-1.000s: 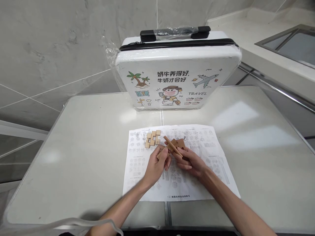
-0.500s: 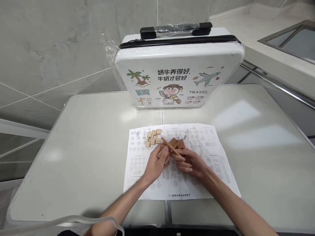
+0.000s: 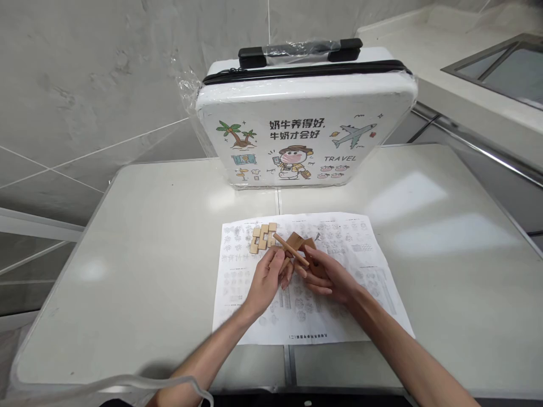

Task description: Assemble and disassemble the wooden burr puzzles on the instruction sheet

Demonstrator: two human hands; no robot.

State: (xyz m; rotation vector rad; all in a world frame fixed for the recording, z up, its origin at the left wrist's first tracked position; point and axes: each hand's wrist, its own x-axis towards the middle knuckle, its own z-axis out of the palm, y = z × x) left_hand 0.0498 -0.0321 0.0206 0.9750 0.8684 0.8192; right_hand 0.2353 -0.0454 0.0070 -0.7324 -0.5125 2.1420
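Over the printed sheet [image 3: 250, 330], both hands are on a small cluster of wooden puzzle pieces [image 3: 296, 240]. My left hand [image 3: 267, 277] is closed at the cluster's left side, its thumb bent against the wood. My right hand [image 3: 331, 274] grips the cluster from the right, with the thumb on top and fingers curled beneath. A slim wooden stick [image 3: 291, 249] lies slantwise across the front, between the two hands. Fingers hide how the pieces fit together. Several notched wooden pieces [image 3: 263, 237] lie side by side on the paper, just beyond my left hand.
A white suitcase [image 3: 297, 107] in clear plastic wrap stands at the back of the pale table [image 3: 139, 254]. A whitish cord [image 3: 139, 381] crosses the lower left. A counter [image 3: 424, 56] runs along the right, and a grey wall [image 3: 106, 85] rises behind.
My right thumb has lifted onto the top of the held pieces. The slanted stick has shifted slightly up and left, and my left fingers have loosened a little. The loose pieces stay put.
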